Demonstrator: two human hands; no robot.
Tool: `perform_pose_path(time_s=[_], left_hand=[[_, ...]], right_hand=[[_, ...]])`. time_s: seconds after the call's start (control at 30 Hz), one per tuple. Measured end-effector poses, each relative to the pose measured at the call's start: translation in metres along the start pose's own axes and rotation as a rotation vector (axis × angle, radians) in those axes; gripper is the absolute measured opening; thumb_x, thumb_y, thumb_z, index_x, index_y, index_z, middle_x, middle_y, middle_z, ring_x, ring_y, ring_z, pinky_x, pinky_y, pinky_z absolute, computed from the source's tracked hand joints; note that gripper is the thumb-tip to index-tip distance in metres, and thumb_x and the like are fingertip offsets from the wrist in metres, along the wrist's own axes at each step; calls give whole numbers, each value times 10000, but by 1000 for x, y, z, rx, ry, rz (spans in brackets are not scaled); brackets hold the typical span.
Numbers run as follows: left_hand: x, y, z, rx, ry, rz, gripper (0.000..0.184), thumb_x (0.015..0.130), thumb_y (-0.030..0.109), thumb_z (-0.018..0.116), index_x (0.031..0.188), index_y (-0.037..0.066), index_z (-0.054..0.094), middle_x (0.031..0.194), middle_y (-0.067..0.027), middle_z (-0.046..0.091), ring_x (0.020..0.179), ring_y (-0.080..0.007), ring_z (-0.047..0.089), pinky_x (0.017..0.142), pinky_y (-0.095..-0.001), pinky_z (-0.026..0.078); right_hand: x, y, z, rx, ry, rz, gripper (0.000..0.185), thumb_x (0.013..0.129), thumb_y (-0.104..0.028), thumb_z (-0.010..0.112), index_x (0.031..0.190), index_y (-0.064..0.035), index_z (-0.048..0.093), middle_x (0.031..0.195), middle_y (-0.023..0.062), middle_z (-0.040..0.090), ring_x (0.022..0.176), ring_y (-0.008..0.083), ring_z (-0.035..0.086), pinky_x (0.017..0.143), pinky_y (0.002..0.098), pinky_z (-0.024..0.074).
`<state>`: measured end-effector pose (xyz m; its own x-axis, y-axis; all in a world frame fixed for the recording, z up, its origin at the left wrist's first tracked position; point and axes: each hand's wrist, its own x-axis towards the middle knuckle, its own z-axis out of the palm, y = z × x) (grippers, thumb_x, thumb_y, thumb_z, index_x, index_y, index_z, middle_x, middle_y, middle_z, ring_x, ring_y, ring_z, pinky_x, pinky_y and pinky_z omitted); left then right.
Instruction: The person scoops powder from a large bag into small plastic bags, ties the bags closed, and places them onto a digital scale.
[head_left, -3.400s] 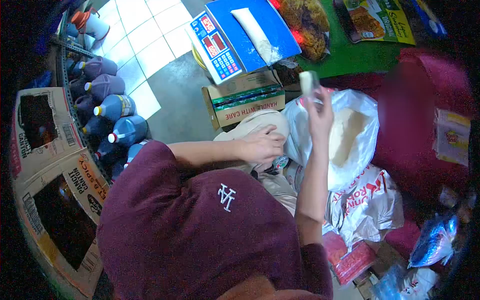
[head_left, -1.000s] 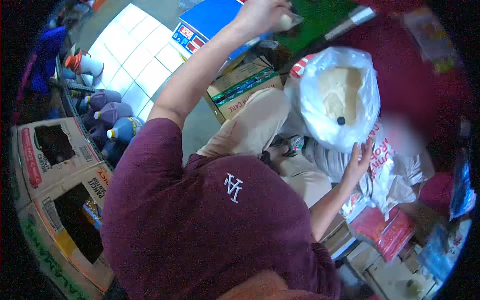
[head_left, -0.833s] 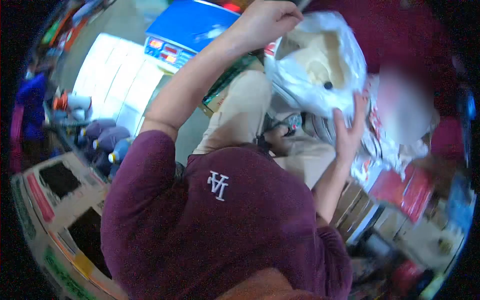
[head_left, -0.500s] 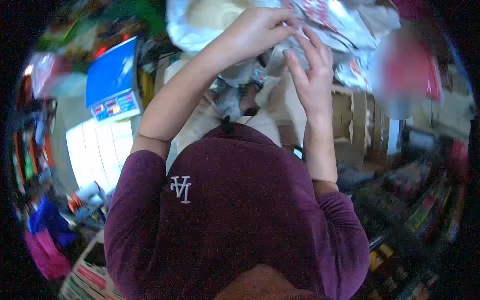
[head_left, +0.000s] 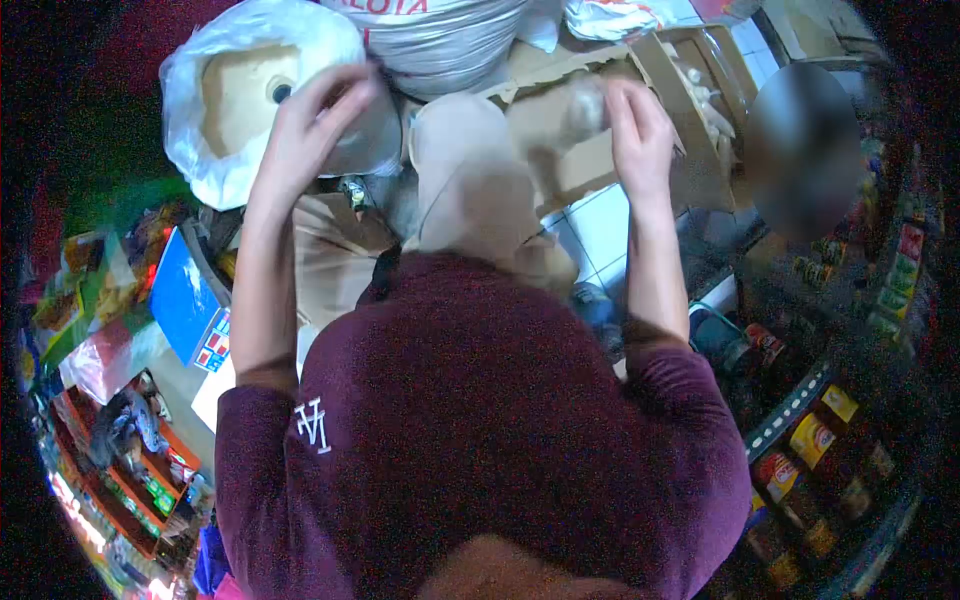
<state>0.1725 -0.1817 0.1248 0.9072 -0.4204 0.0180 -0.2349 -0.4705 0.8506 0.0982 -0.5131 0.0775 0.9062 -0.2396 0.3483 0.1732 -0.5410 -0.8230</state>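
My left hand (head_left: 318, 125) is raised beside a white plastic-lined sack (head_left: 190, 150) of pale, cream-coloured contents. Its fingers are curled but apart from the thumb, smeared by motion, and I see nothing between them. A round object with a dark centre (head_left: 281, 91) lies in the sack. Thumb and fingers of my right hand (head_left: 642, 140) are pinched at the edge of a small clear plastic bag (head_left: 585, 110), which is blurred and seems to hold something pale. This bag hangs over an opened cardboard box (head_left: 575, 170).
A full white sack (head_left: 450, 50) with red lettering stands ahead. Small white bundles (head_left: 712, 105) lie in a carton at right. On the left are a blue-topped scale (head_left: 185, 300) and orange shelving (head_left: 100, 440). Packets (head_left: 810, 440) line a rack at lower right.
My hands were close together in front of me and have moved apart, the left to the left, the right slightly down. The view has turned, bringing the cardboard box and tiles into sight.
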Motion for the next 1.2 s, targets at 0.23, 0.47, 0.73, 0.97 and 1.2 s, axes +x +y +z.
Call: perform_pose_path(time_s=[0.23, 0.47, 0.73, 0.97, 1.2], left_hand=[[-114, -140, -25, 749, 100, -66, 281, 856, 182, 614, 1099, 40, 607, 1174, -163, 564, 1035, -340, 565, 879, -372, 458], [-146, -167, -5, 963, 83, -277, 267, 900, 280, 536, 1133, 189, 628, 1429, -77, 402, 1346, -297, 310, 1063, -532, 206], [-146, -170, -8, 911, 131, -219, 247, 877, 256, 567, 1099, 183, 650, 1402, -55, 447, 1329, -286, 344, 1052, -496, 217], [-155, -172, -11, 908, 172, -234, 246, 858, 221, 565, 1080, 168, 656, 1380, -47, 478, 1324, -285, 354, 1056, -477, 212], [-160, -175, -16, 883, 194, -254, 246, 849, 227, 565, 1069, 171, 658, 1375, -45, 484, 1312, -285, 359, 1055, -461, 215]], right_hand=[[-53, 144, 10, -16, 13, 382, 234, 935, -171, 551, 981, 31, 657, 896, 71, 663, 839, 113, 592, 787, 257, 463], [-73, 248, 74, -174, -122, 445, 254, 906, -249, 544, 969, -30, 657, 869, 143, 671, 795, 290, 643, 765, 363, 487], [-69, 218, 149, -358, -522, 510, 277, 881, -266, 526, 963, -33, 650, 993, 212, 637, 924, 376, 603, 803, 434, 473], [-63, 258, 237, -106, -597, 484, 291, 849, -271, 558, 1001, -36, 638, 1001, 212, 631, 935, 392, 589, 800, 450, 465], [-63, 266, 248, -304, -622, 498, 320, 828, -298, 605, 1034, -58, 652, 979, 160, 669, 889, 316, 634, 786, 398, 474]])
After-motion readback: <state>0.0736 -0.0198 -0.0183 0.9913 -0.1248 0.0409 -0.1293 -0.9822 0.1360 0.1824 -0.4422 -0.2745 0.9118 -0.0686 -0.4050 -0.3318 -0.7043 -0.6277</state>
